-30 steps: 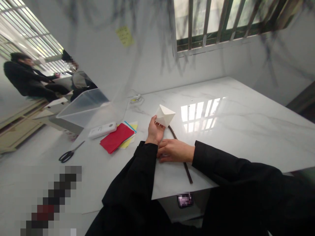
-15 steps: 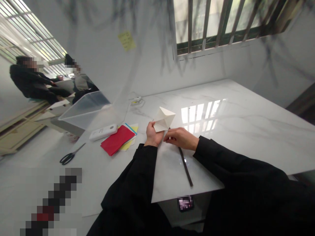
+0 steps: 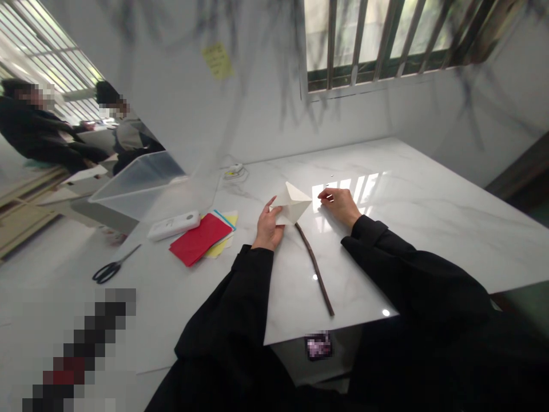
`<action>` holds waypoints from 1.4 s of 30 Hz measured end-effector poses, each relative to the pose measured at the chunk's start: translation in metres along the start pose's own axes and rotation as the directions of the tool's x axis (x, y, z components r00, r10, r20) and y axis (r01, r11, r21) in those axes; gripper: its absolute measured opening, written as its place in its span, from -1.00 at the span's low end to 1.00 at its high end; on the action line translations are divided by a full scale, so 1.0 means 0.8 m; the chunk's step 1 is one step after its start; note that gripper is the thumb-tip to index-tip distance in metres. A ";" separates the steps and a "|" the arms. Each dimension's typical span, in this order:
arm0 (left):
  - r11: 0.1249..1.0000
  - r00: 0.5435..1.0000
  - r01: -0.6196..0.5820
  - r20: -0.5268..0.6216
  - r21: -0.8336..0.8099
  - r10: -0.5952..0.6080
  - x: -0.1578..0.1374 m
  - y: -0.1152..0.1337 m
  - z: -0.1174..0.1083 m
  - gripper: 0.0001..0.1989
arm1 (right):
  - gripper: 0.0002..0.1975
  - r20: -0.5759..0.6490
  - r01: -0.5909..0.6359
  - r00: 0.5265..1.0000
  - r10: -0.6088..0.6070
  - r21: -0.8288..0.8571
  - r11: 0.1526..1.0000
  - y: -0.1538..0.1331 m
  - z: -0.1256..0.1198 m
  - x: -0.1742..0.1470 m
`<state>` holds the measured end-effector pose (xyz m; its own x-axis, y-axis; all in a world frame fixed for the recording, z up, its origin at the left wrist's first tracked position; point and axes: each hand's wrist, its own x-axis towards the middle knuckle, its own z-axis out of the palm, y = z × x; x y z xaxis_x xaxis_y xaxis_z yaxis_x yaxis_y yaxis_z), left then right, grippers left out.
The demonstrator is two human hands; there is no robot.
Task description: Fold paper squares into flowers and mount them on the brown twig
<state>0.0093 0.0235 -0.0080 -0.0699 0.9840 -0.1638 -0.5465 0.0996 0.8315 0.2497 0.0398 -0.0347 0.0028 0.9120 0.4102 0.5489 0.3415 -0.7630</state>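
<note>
My left hand is closed on a folded piece of cream paper, with the thumb pressed on its front face. Pointed corners of the paper stick out at the top and right. My right hand is raised just right of the paper, apart from it. Its fingers are bent, with a small gap between thumb and fingertips, and I see nothing in them. Below the paper, a thin brown stick lies on the table towards the front edge.
Red paper sheets lie over yellow ones on the left, beside a white oblong device. Black-handled scissors lie further left. A clear plastic bin stands behind. Two people sit at the far left.
My right hand has moved up and right, away from the paper's lower edge. My left hand still holds the paper, now turned slightly. More of the stick shows.
</note>
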 end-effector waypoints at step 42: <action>0.998 0.999 -0.043 -0.028 -0.041 0.042 -0.005 -0.003 0.003 -0.59 | -0.76 0.040 0.129 0.991 -0.124 -0.459 0.879 -0.029 0.005 0.003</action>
<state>0.0132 0.0199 -0.0078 -0.1165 0.9827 -0.1437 -0.5770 0.0508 0.8152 0.2337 0.0349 -0.0184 -0.0993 0.8709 0.4814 0.8663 0.3137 -0.3888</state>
